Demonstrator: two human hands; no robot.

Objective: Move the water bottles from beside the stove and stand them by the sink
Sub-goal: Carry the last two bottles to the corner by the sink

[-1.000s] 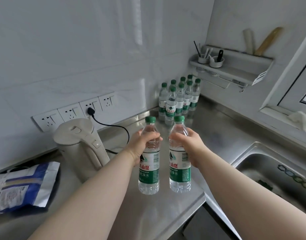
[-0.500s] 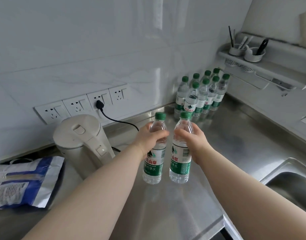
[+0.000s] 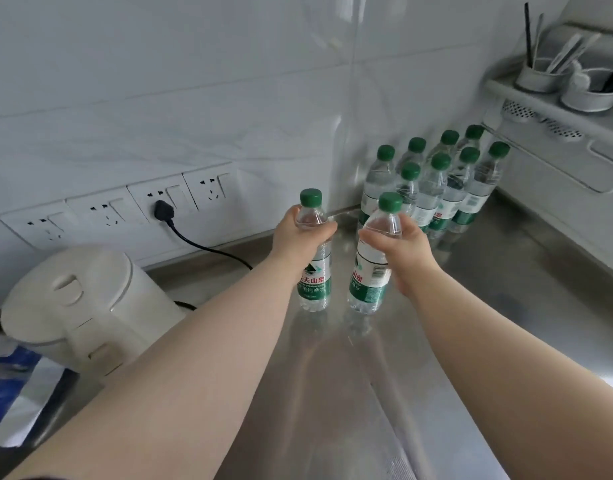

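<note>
Holding 2 upright water bottles at the shoulder: left hand (image 3: pixel 299 235) wraps left bottle (image 3: pixel 313 258), right hand (image 3: pixel 402 251) wraps right bottle (image 3: pixel 372 261), apparently just above steel counter (image 3: pixel 505 289), near standing cluster (image 3: pixel 436 181). Full, heavyish; thin plastic yields; grip below cap.

A stainless-steel counter (image 3: pixel 350 393) runs along a white tiled wall. Eight green-capped water bottles (image 3: pixel 433 188) stand clustered in its far right corner, while a cream electric kettle (image 3: pixel 80 306) sits at the left against the back edge, with a blue-and-silver foil bag (image 3: pixel 17 396) lying just beside it at the left edge.
</note>
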